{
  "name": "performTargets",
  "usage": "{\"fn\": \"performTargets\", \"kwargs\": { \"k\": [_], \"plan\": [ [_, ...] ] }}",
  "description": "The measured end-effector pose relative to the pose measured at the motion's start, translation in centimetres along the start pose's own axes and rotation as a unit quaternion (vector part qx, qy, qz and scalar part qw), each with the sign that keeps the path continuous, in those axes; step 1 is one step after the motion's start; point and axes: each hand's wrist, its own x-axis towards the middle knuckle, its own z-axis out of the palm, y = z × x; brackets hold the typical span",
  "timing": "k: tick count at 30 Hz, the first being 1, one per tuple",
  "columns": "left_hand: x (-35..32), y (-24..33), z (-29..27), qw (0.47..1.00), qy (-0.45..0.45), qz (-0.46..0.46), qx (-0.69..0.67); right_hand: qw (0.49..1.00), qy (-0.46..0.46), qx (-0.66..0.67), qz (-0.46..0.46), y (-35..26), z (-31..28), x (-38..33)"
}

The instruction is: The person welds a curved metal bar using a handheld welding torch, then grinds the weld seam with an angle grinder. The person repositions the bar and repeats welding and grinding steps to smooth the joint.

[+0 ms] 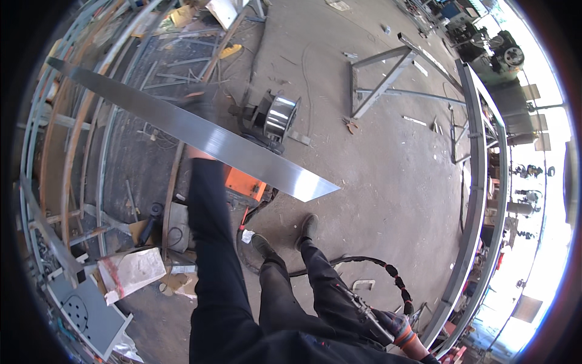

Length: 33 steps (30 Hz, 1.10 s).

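Observation:
A long, flat-faced silver metal bar (206, 136) with a slanted cut end slopes across the view from far left toward the middle. My left hand (203, 104), gloved and blurred, holds it from beneath; the bar hides the palm. By my right thigh, my right hand (395, 326) in a grey and orange glove is closed round what looks like a welding torch (364, 312). A black cable (364, 259), wrapped in places, curves over the floor near that hand. Just beyond the bar stands a wire feeder with a shiny wire spool (282, 115); an orange box (245, 183) sits partly under the bar.
Long curved-looking metal rails (73, 145) and scrap fill the left side. A welded triangular frame (382, 85) stands far right, beside a long grey beam (476, 182). Pliers (350, 125) and a C-shaped metal piece (364, 284) lie on the floor. An angle grinder (151, 221) rests at left.

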Motion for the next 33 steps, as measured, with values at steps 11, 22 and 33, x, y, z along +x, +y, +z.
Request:
{"fn": "performTargets", "kwargs": {
  "k": [11, 22, 33],
  "plan": [
    [-22.1, 0.3, -26.6, 0.875, -0.208, -0.013, -0.438, 0.996, -0.020, -0.023, -0.081, -5.6, 0.7, 1.8],
    [-16.7, -6.9, -3.0, 0.775, -0.278, -0.565, 0.061, 0.982, 0.045, -0.092, -0.157, -6.2, -2.8, 5.1],
    [-42.7, -2.9, 41.2, 0.642, -0.544, 0.006, 0.541, 0.988, 0.142, 0.026, 0.047, 3.3, -5.4, -1.1]
  ]
}}
